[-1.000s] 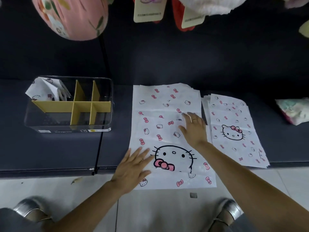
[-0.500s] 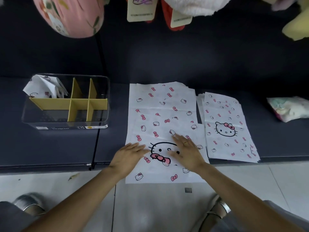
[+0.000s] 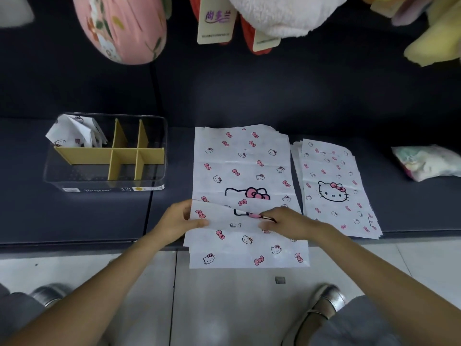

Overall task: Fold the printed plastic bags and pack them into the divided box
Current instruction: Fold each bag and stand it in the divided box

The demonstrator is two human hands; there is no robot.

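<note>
- Thin white plastic, printed with pink bows and cat faces, is making up the bag [image 3: 243, 171] lying flat on the dark shelf [image 3: 99, 216], its near end hanging past the shelf's near edge.
- Being a film, it is likely weighing almost nothing, flopping wherever it is unsupported and sliding easily over the sheets beneath; sharp creases will probably need pressing to stay.
- Both hands are taking it at a raised fold across its near part: the left hand [image 3: 178, 222] is pinching the left edge, thumb on top and fingers under the flap.
- The right hand [image 3: 287, 222] is pinching the fold near the middle-right, fingers curled onto the sheet.
- Holding at the two edges of the fold looks like the sensible grip, since a single-point hold would let the film sag and skew.
- More bags seem to be lying under this one, their far corners fanning out; a second pile [image 3: 334, 191] is sitting just to the right, touching or nearly so.
- A clear box [image 3: 159, 136] with yellow dividers [image 3: 117, 156] is standing well to the left on the same shelf.
- Its far-left compartment is holding several folded bags [image 3: 74, 133], standing up and poking above the rim; the other compartments are looking empty.
- A soft pale packet [image 3: 429, 162] is lying at far right.
- Plush toys [image 3: 282, 13] and paper tags [image 3: 215, 21] are hanging above.
</note>
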